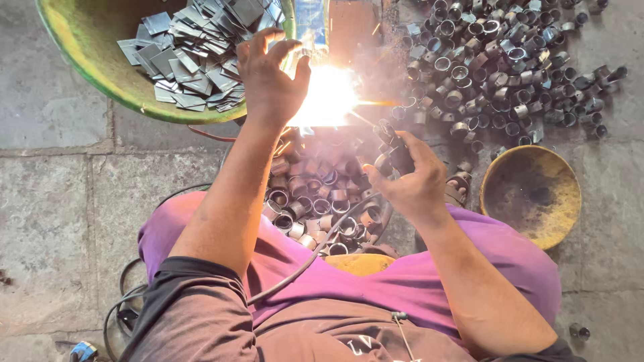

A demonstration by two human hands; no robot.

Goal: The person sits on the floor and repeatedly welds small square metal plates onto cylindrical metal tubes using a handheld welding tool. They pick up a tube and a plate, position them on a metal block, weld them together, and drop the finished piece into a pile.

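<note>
My right hand (pixel 410 179) grips a black welding torch (pixel 394 149) whose tip points at a blinding white arc (pixel 327 97) on the floor. A dark cable (pixel 315 253) runs from the torch back across my lap. My left hand (pixel 270 79) is raised beside the arc, fingers spread, holding nothing that I can see; it is between me and the glare. The piece under the arc is hidden by the light. Between my knees lies a heap of short metal rings (pixel 315 201), some rusty.
A green basin (pixel 100 64) at top left holds several flat grey metal squares (pixel 194 47). A large pile of metal rings (pixel 500 60) covers the floor at top right. A rusty yellow bowl (pixel 533 194) stands at the right. Cables (pixel 127 295) coil at lower left.
</note>
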